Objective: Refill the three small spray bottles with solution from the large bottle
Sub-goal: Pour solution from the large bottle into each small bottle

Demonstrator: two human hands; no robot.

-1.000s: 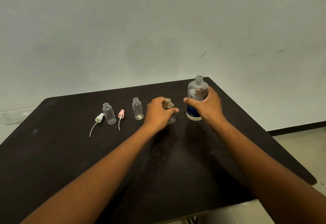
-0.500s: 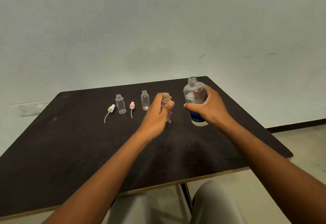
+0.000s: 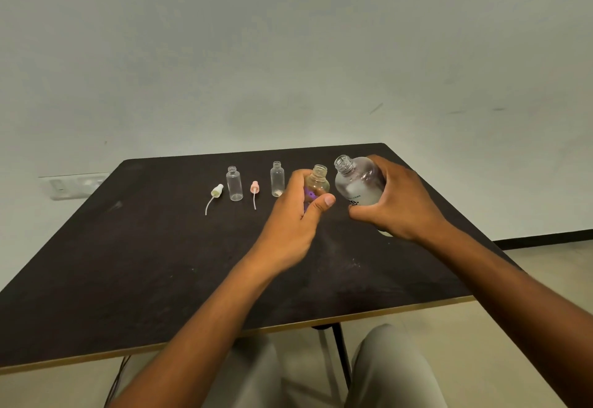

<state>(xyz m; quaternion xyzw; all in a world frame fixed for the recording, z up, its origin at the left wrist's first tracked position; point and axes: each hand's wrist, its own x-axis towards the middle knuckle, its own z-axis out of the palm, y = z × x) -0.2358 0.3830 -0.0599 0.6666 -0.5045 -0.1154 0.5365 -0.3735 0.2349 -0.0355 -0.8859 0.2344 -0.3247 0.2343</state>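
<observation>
Large bottle (image 3: pixel 357 182): clear rounded plastic, threaded neck uncapped, tilting toward 10 o'clock above the table's far right part. Pale liquid is showing inside. Its label is bearing dark lettering, only "e." readable beside small illegible print. The right hand (image 3: pixel 398 202) is wrapping around its body, fingers curled behind, thumb in front.

Small spray bottle, held (image 3: pixel 317 182): clear, amber-tinted, open threaded mouth, sitting just at 9 o'clock of the large bottle's neck, the two mouths near each other but apart. A purple item is showing behind it in the palm. The left hand (image 3: pixel 300 211) is gripping it, thumb crossing the front.

Second small bottle (image 3: pixel 277 179): clear cylinder, uncapped, standing upright at 9 o'clock of the held one.

Third small bottle (image 3: pixel 234 182): same form, standing further toward 9 o'clock.

Pink spray head (image 3: pixel 254 187): lying between the two standing bottles, thin dip tube trailing toward 6 o'clock.

Pale yellow-green spray head (image 3: pixel 217 190): lying at 9 o'clock of the third bottle, curved tube trailing toward 7 o'clock.

Table (image 3: pixel 128 263): dark matte top, scuffed, light edge banding, rounded far corners. Wide bare surface is lying at 6 o'clock of the hands; the large bottle is hovering near the right edge.
</observation>
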